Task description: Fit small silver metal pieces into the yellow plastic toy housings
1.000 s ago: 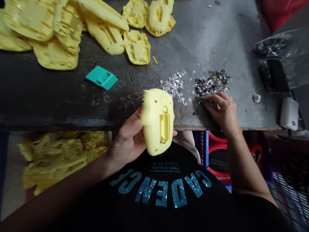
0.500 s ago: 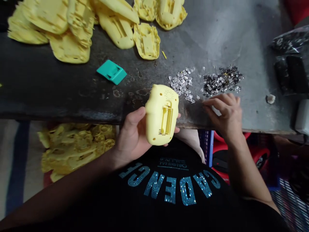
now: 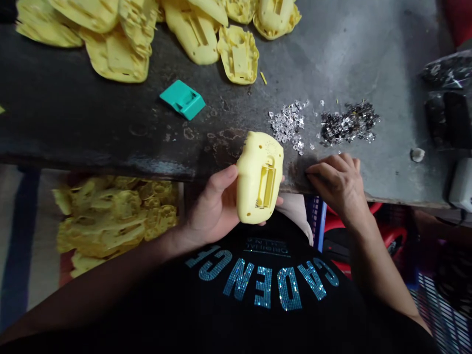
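Note:
My left hand (image 3: 216,209) grips a yellow plastic toy shell (image 3: 259,177) at the table's near edge, its open battery slot facing up. My right hand (image 3: 337,182) rests on the table edge just to the right, fingers curled and pinched together; what they hold is too small to make out. Just beyond the right hand lie a pile of small shiny metal pieces (image 3: 289,125) and a darker pile of metal pieces (image 3: 348,123).
Several more yellow shells (image 3: 155,34) are heaped at the far left of the dark table (image 3: 92,128). A teal plastic part (image 3: 182,99) lies mid-table. Plastic bags with dark parts (image 3: 448,98) sit at right. A bin of yellow shells (image 3: 114,221) stands below the table.
My right hand has drawn back from the dark metal pile to the table edge. The left hand keeps the yellow shell, slightly shifted right.

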A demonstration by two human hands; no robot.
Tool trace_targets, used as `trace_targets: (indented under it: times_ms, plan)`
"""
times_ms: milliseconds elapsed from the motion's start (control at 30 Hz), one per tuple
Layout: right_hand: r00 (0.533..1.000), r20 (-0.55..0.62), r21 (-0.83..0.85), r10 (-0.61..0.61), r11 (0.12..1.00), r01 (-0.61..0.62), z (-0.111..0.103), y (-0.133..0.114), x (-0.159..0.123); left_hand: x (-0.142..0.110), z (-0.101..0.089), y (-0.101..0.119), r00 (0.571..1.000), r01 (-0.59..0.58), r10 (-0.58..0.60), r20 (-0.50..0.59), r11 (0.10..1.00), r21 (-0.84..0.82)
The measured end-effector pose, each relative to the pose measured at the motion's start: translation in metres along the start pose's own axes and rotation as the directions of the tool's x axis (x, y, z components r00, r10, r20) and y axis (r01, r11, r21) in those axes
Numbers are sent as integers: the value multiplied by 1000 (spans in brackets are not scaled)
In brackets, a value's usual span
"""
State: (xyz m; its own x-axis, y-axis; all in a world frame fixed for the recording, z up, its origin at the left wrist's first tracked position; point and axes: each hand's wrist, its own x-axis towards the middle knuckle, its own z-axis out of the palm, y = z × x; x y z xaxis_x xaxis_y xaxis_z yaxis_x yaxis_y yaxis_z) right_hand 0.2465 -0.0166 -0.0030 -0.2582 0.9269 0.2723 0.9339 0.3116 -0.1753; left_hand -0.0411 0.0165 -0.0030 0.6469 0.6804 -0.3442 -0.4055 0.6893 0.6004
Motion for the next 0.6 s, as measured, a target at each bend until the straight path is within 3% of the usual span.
trace_targets:
  times_ms: [267,500,600]
  plan:
    - [995,-95,-156,-22,988,7,-7,-20,-29,0,4,-7,999,-13,14,43,999,-36]
    - [990,-139,-101,-11,995,-3,-3,-23,-46,2,5,-11,996,-56,60,73,997,-55]
    - [988,-153,-67,1,998,-12,0,-22,-48,3,5,-13,995,-18,24,100,998,-63]
